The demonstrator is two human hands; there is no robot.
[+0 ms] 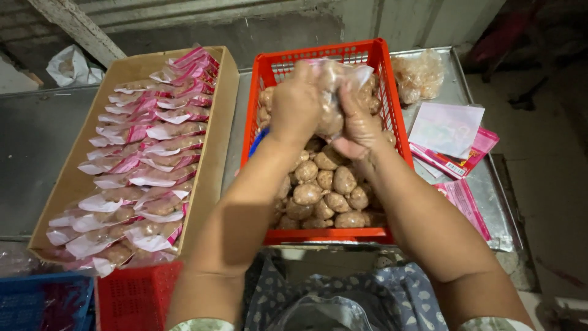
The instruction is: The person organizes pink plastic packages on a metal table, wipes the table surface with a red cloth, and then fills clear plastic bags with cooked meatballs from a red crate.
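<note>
Both my hands are raised over a red plastic crate (pixel 384 73) holding several brown round sausage balls (pixel 324 193). My left hand (pixel 295 101) and my right hand (pixel 358 125) grip together a clear plastic bag (pixel 335 83) with a few of the balls inside. The bag hangs between my hands above the crate's far half. The fingers of both hands are closed on the bag's plastic.
A cardboard box (pixel 223 110) on the left holds several rows of filled pink-and-white packets (pixel 147 159). Empty pink packets (pixel 456 150) and a clear bag of balls (pixel 419 73) lie right of the crate. A small red basket (pixel 135 297) and a blue one (pixel 43 300) stand near me.
</note>
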